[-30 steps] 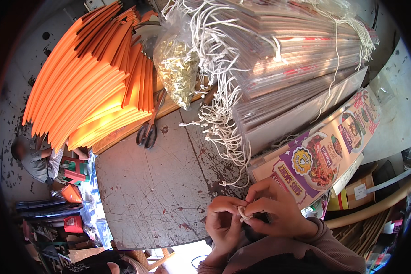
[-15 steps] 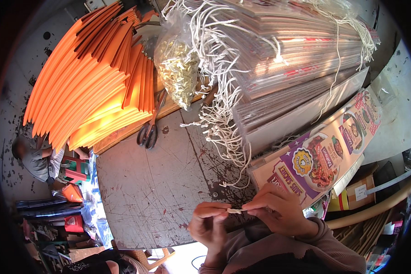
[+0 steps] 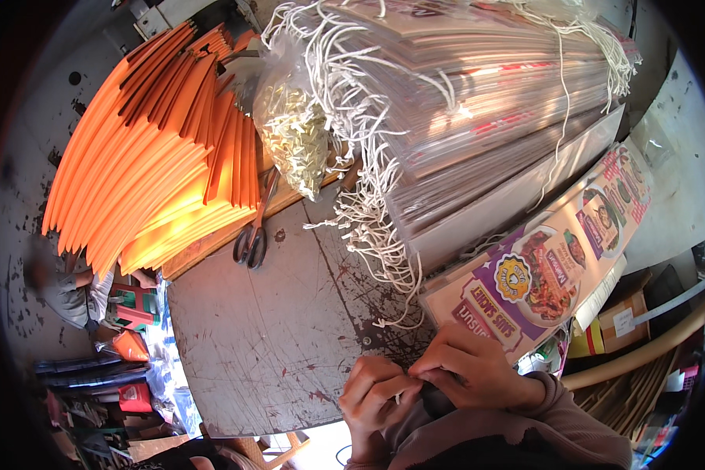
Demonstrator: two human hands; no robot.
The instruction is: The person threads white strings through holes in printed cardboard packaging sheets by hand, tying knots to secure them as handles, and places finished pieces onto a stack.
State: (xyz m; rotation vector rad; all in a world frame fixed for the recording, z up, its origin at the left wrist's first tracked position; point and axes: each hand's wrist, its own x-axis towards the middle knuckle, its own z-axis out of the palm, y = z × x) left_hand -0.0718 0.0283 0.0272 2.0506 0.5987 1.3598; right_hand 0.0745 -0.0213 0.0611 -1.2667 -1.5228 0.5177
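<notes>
Low at the table's near edge, my left hand (image 3: 374, 393) is closed in a pinch, its fingers curled. A small whitish piece (image 3: 398, 398), perhaps cord, peeks out below those fingers; its exact kind is too small to tell. My right hand (image 3: 471, 368) pinches right beside it, fingertips touching or nearly touching the left ones. Whatever lies between the right fingertips is hidden. Just beyond the right hand lies a stack of printed food-picture sheets (image 3: 489, 313). White knotted cords (image 3: 372, 227) hang from the pile of plastic-covered printed boards (image 3: 478, 149) further back.
Orange folded sheets (image 3: 133, 172) stand fanned at the left on a wooden board (image 3: 200, 249). Scissors (image 3: 251, 244) lie beside them, near a clear bag of small cream pieces (image 3: 296, 145). The scratched grey table (image 3: 266, 345) spreads before me. Another person (image 3: 66, 294) sits at far left.
Both hands have drawn closer together, the left moving right and slightly down. The whitish piece, seen stretched between both hands before, now shows only under the left fingers. The view has shifted slightly.
</notes>
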